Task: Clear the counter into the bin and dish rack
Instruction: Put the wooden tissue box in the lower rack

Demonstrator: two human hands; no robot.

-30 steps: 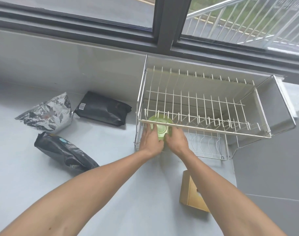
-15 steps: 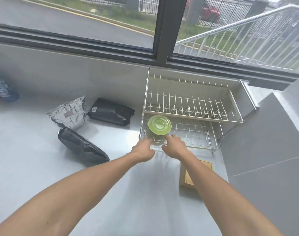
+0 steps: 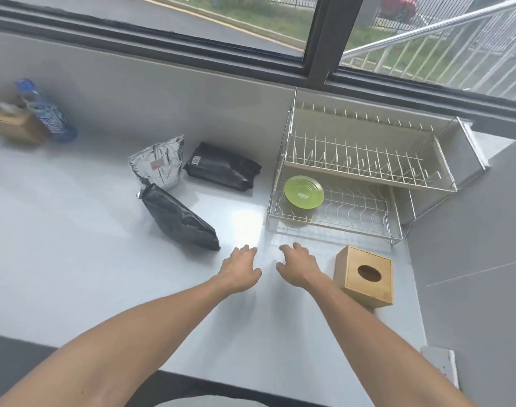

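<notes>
Both hands are hovering over the pale grey surface (image 3: pixel 74 259) in front of the dish rack (image 3: pixel 365 177), empty, fingers loosely spread and curled downward. The left hand (image 3: pixel 240 267) and the right hand (image 3: pixel 299 265) are sitting side by side with a small gap between them, touching nothing that can be seen.

The green plate (image 3: pixel 303 191) is leaning upright at the left end of the rack's lower tier, well apart from both hands. The upper tier is holding nothing.

To the left of the rack, three pouches are lying on the surface: a black pouch (image 3: pixel 223 170) nearest the rack by the wall, a silver pouch (image 3: pixel 158 164) just beside it, and another black pouch (image 3: pixel 179 220) in front, its top end touching or nearly touching the silver one. A wooden tissue box (image 3: pixel 365 274) is sitting just beside the right forearm. Far left, a blue bottle (image 3: pixel 47 111) is leaning against another wooden box (image 3: pixel 14 127), both blurred.
</notes>
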